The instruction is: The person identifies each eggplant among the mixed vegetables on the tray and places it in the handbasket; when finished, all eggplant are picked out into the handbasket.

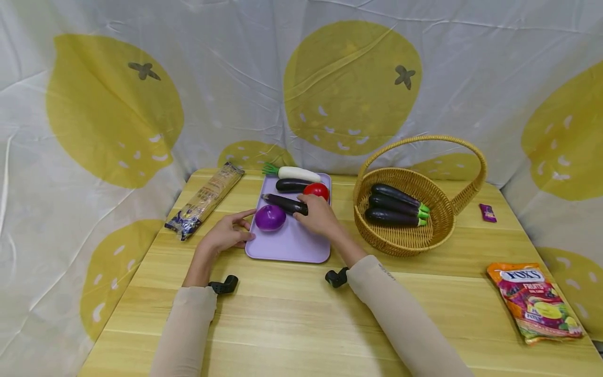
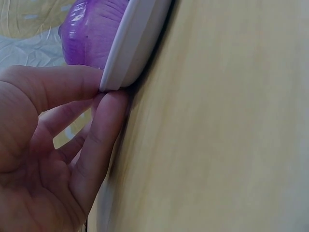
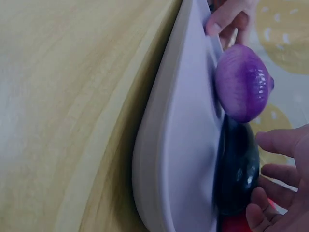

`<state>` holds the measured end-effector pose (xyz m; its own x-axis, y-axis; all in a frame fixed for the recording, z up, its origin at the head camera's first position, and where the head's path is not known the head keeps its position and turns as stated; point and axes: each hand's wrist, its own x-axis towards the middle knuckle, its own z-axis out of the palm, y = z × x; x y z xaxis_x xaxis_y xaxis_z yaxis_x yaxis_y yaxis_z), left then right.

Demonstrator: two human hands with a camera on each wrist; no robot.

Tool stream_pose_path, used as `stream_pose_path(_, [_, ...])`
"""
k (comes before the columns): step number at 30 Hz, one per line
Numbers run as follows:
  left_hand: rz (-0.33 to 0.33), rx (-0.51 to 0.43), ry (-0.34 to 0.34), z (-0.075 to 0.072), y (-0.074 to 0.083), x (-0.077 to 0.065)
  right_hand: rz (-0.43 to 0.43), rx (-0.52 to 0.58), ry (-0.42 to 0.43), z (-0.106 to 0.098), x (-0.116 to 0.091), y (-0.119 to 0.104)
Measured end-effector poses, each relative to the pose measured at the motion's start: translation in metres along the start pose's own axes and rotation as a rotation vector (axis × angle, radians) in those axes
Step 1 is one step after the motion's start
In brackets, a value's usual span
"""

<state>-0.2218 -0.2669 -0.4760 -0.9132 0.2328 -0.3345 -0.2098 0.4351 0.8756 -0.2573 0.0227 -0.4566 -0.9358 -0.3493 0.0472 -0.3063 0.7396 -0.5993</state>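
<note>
My left hand (image 1: 228,232) pinches the left rim of a pale lilac tray (image 1: 287,246), thumb and fingers meeting at its edge in the left wrist view. Close to that rim, on the tray, sits a purple onion (image 1: 270,218). My right hand (image 1: 318,213) is over the blunt end of a dark eggplant (image 1: 284,203), just behind the onion. In the right wrist view its thumb and fingers are spread, fingertips right at the eggplant's upper surface. A red tomato (image 1: 317,190), a second eggplant (image 1: 293,185) and a white radish (image 1: 299,174) lie farther back on the tray.
Right of the tray stands a wicker basket (image 1: 408,250) with a tall handle, holding three eggplants (image 1: 395,217). A long pasta packet (image 1: 205,200) lies on the left. On the right are a small purple wrapped candy (image 1: 488,213) and a FOX'S candy bag (image 1: 536,303).
</note>
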Motion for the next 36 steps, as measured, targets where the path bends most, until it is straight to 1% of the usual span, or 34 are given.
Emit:
stream_pose_path(3, [-0.004,-0.007,0.006,0.0,0.0,0.0,0.009,-0.034,0.008,0.003,0.001,-0.003])
stream_pose_path(5, [-0.004,-0.008,0.003,0.0,-0.001,0.0,0.01,-0.079,0.017,0.006,0.001,-0.004])
stream_pose_path(8, [-0.01,-0.014,0.002,0.001,-0.002,0.001,0.009,-0.149,0.01,0.009,0.0,-0.005])
stream_pose_path(11, [-0.011,-0.008,0.0,0.001,-0.002,0.002,0.009,-0.178,0.002,0.011,-0.001,-0.006])
stream_pose_path(19, [-0.013,0.007,0.013,0.001,0.001,0.0,0.011,-0.155,-0.001,0.011,-0.004,-0.006])
stream_pose_path(25, [-0.02,0.01,-0.003,0.002,0.0,-0.001,0.009,-0.143,0.016,0.01,-0.014,-0.003])
stream_pose_path(32, [-0.034,0.003,0.011,0.001,0.0,0.002,-0.027,-0.081,0.062,0.0,-0.025,-0.004])
stream_pose_path(34, [-0.033,0.007,0.006,0.001,0.0,0.002,-0.03,-0.072,0.073,-0.004,-0.028,-0.005])
stream_pose_path(36, [-0.032,0.009,0.008,0.001,0.0,0.001,-0.039,-0.086,0.08,-0.008,-0.031,-0.007])
